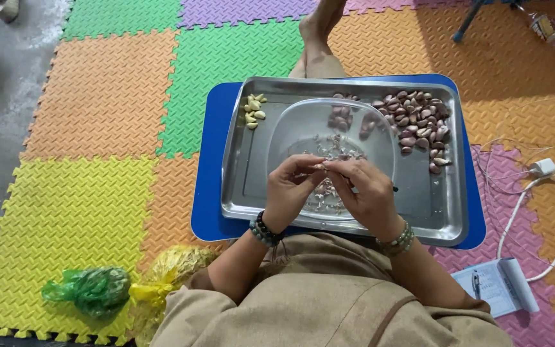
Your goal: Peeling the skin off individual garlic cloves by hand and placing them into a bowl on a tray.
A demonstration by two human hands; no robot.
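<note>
From the head view, looking straight down, the left hand (288, 189) and the right hand (367, 193) meet over a clear plastic bowl (290, 128), their fingers (303, 166) closed together on a small garlic clove (320, 166) pinched between the fingertips of both hands. The bowl sits inside a shiny metal tray (245, 167) and holds a scatter of papery skins (335, 153) on its bottom. In the tray's far right corner lies a heap of unpeeled purple-skinned cloves (419, 122), some of them showing through the bowl's clear far wall. In the far left corner lies a small group of peeled pale yellow cloves (253, 110), well apart from the heap. The tray rests on a blue board (208, 160), which lies on a floor of interlocking foam mats (97, 96) in orange, green, yellow and purple. Both wrists carry beaded bracelets. Near the person's left elbow lie a green plastic bag (91, 290) and a yellow bag (168, 270), touching each other. To the right, white cables (521, 199) run across the mat, and a notepad with a pen (493, 286) lies beside the right arm.
</note>
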